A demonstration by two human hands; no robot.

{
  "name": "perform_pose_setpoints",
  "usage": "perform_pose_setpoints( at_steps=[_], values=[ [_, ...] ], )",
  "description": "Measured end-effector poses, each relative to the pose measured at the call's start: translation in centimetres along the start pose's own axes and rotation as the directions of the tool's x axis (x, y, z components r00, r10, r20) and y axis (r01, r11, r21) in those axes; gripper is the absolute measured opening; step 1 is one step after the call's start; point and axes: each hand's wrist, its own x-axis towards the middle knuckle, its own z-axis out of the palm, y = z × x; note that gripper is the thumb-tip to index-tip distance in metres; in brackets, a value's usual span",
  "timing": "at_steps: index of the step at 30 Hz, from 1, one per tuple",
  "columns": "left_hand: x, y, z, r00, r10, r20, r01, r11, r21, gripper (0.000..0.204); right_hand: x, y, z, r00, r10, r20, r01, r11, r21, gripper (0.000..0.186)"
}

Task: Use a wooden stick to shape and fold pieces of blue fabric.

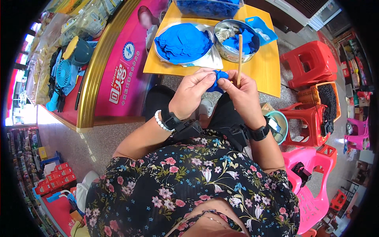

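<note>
My left grip (190,94) and right grip (246,96) pinch the blue piece (215,87) closed; I should press evenly, keeping the stick (240,57) from snagging.

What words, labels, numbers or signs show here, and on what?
I won't copy wording.
Pink counter panel: large white lettering, smaller print, round blue-and-white emblem.
Round tin: side print, too small to read.
Red boxes, lower left: pale print, too small to read.
</note>
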Motion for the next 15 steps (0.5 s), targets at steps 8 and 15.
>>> perform_pose_setpoints(
  at_steps=[8,15],
  values=[
    [-0.2,1.0,-0.3,0.998,0.048,0.049,-0.054,0.988,0.142,0.015,-0.8,-0.7,0.1,0.986,0.165,0.024,-0.167,0.974,0.153,0.010],
    [-0.4,1.8,-0.2,0.998,-0.058,-0.015,0.057,0.995,-0.080,0.016,-0.9,-1.0,0.4,0.991,0.119,0.055,-0.124,0.986,0.113,0.004]
  ],
)
